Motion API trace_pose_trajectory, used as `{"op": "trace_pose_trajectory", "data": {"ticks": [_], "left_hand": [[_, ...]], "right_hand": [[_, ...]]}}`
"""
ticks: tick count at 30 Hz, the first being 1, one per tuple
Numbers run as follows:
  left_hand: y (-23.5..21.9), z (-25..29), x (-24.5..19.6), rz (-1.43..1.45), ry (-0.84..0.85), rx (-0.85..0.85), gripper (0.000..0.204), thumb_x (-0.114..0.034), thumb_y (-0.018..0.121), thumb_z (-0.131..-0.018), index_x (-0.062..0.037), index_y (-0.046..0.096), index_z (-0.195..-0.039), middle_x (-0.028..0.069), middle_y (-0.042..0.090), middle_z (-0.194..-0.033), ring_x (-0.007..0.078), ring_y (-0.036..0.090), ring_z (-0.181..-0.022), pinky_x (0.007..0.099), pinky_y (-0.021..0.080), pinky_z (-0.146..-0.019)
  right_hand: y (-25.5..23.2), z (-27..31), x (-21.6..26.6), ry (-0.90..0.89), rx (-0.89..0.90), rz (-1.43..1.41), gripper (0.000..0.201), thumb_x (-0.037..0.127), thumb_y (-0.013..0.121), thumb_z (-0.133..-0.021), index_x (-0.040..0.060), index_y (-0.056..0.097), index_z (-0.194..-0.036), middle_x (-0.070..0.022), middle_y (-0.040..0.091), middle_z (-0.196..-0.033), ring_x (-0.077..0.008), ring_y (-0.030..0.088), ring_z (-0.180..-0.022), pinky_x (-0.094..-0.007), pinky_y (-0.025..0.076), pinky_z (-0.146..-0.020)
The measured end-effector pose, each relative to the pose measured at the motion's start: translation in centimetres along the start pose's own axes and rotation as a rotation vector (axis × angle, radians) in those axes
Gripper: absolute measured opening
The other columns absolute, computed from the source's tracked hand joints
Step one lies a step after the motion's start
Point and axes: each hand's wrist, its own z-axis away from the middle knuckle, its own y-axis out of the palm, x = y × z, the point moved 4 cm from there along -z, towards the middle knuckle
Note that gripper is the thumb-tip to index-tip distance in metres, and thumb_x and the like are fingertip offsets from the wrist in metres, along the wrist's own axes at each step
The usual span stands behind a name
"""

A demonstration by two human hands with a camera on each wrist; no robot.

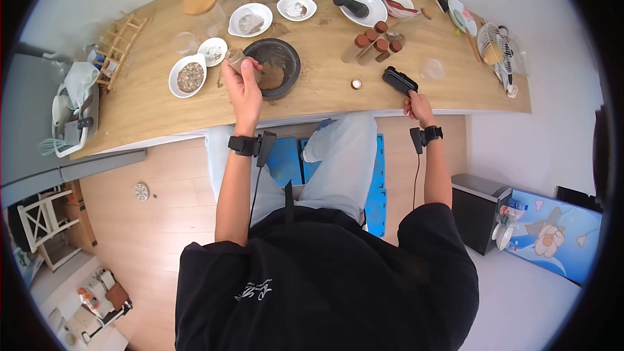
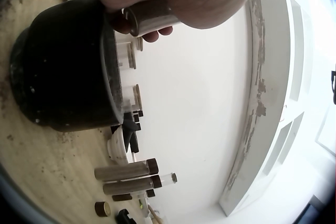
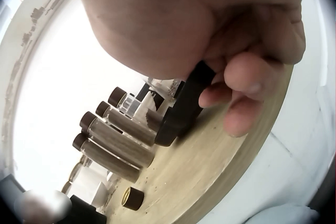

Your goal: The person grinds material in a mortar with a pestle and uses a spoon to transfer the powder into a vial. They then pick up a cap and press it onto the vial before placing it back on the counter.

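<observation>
In the head view the left hand (image 1: 244, 94) grips a small glass tube (image 1: 235, 58) at the left rim of a dark mortar (image 1: 291, 81) with brown powder inside. The left wrist view shows that tube (image 2: 152, 16) lying sideways in the fingers (image 2: 151, 36), beside the mortar's outer wall (image 2: 63, 66). The right hand (image 1: 420, 108), near the table's front edge, holds the end of a black object (image 1: 400, 80); its kind I cannot tell. A small round cap (image 1: 356, 83) lies between the mortar and the black object.
Capped tubes of powder (image 1: 372, 45) stand right of the mortar. White bowls (image 1: 188, 75) and wooden-lidded jars (image 1: 201, 3) line the left and back. A white bowl holds a black pestle (image 1: 351, 4). A wooden rack (image 1: 120, 49) is far left, a wire whisk (image 1: 492, 44) far right.
</observation>
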Motion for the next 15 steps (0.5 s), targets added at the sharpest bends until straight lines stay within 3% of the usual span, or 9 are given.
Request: {"op": "trace_pose_trajectory", "data": {"ticks": [3,7,9,11,13,15], "left_hand": [[-0.1,-0.1,0.2,-0.002,-0.009,-0.003,0.025,-0.019,0.049,-0.106,-0.0018,0.045,-0.124,0.0046,0.057,-0.095,0.0108,0.055,-0.085,0.0268,0.047,-0.081],[-0.3,-0.2,0.4,0.005,-0.018,-0.004,0.024,-0.018,0.049,-0.105,-0.0018,0.045,-0.122,0.0042,0.057,-0.095,0.0106,0.055,-0.085,0.0265,0.047,-0.080],[-0.3,-0.2,0.3,-0.006,-0.025,0.000,0.022,-0.018,0.049,-0.105,-0.0020,0.046,-0.121,0.0041,0.057,-0.095,0.0104,0.055,-0.085,0.0265,0.047,-0.080],[0.0,-0.2,0.0,-0.002,-0.009,0.015,0.018,-0.018,0.049,-0.105,-0.0031,0.047,-0.116,0.0036,0.056,-0.094,0.0100,0.055,-0.084,0.0261,0.047,-0.079],[0.0,-0.2,0.1,0.000,-0.017,0.025,0.018,-0.017,0.050,-0.105,-0.0031,0.047,-0.115,0.0032,0.056,-0.094,0.0096,0.054,-0.084,0.0255,0.047,-0.079],[-0.3,-0.2,0.0,0.004,-0.012,0.021,0.018,-0.017,0.051,-0.104,-0.0032,0.048,-0.115,0.0028,0.056,-0.093,0.0092,0.054,-0.084,0.0249,0.047,-0.079]], "right_hand": [[-0.6,0.3,0.5,0.151,-0.051,0.009,0.060,0.056,0.044,-0.098,0.0058,0.059,-0.069,-0.0070,0.059,-0.055,-0.0115,0.048,-0.040,-0.0263,0.032,-0.039],[0.1,2.0,0.7,0.124,-0.149,0.015,0.070,0.067,0.044,-0.094,0.0027,0.061,-0.071,-0.0068,0.058,-0.055,-0.0146,0.049,-0.040,-0.0281,0.037,-0.041],[3.2,4.4,4.2,-0.136,-0.226,0.273,0.061,0.059,0.054,-0.094,-0.0004,0.065,-0.081,-0.0086,0.059,-0.057,-0.0199,0.057,-0.048,-0.0336,0.045,-0.049],[7.8,4.5,5.6,-0.497,-0.268,0.430,0.045,0.044,0.065,-0.090,-0.0006,0.067,-0.096,-0.0188,0.067,-0.080,-0.0344,0.067,-0.073,-0.0423,0.053,-0.070],[11.3,7.2,10.2,-0.730,-0.348,0.469,0.039,0.033,0.070,-0.087,-0.0010,0.065,-0.104,-0.0186,0.067,-0.098,-0.0348,0.067,-0.084,-0.0434,0.053,-0.074],[12.9,6.1,10.5,-0.769,-0.306,0.519,0.036,0.031,0.070,-0.087,-0.0012,0.065,-0.104,-0.0181,0.066,-0.100,-0.0353,0.067,-0.084,-0.0438,0.053,-0.074]]}}
